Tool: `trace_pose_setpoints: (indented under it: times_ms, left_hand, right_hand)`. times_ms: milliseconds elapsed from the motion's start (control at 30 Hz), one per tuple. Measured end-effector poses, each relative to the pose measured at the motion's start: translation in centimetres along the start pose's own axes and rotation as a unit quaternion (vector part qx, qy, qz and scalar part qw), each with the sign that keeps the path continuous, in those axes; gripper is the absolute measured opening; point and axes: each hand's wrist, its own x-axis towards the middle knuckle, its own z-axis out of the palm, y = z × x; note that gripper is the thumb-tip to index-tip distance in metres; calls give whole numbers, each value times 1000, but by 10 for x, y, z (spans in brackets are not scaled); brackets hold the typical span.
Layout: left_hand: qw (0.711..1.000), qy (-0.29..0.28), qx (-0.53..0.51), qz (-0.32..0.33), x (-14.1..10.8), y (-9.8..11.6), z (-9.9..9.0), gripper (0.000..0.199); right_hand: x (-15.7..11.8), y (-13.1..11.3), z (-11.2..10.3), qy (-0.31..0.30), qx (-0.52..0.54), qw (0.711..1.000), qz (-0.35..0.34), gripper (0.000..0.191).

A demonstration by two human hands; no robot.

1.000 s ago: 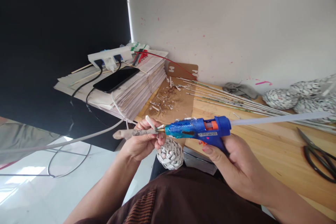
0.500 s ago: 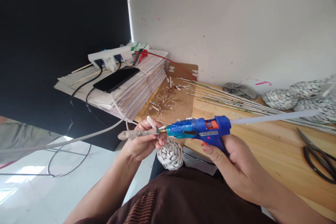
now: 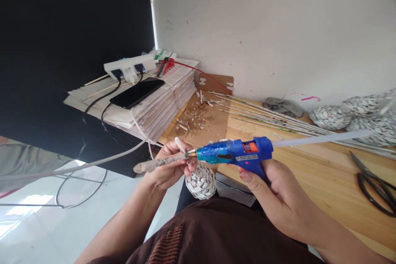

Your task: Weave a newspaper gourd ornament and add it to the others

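Gripping the blue glue gun point(image 3: 233, 154), the right hand point(image 3: 280, 194) in the head view holds its nozzle point(image 3: 192, 154) at the end of a pale wrapped stem point(image 3: 159, 163) pinched in the left hand point(image 3: 170, 169), a woven paper ball point(image 3: 201, 182) just below it. With the tip so near bare skin, a small slip could burn it, and a loose pinch could let the stem roll and smear any glue.
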Motion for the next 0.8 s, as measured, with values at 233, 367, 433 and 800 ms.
trace_pose_setpoints:
  times_ms: [233,367,433,800]
  left_hand:
    - [1000,19,15,-11,0,0,-1,19]
    - [1000,23,18,-11,1,0,-1,22]
    - [999,26,17,-12,1,0,-1,23]
    - [998,43,33,-24,0,-2,-1,26]
  right_hand:
    - [-2,4,1,-4,3,1000,8,16]
    - [-1,3,0,-8,24,1000,14,14]
    - [-1,2,-1,-9,32,999,18,11]
    - [-1,0,-3,-6,81,996,29,14]
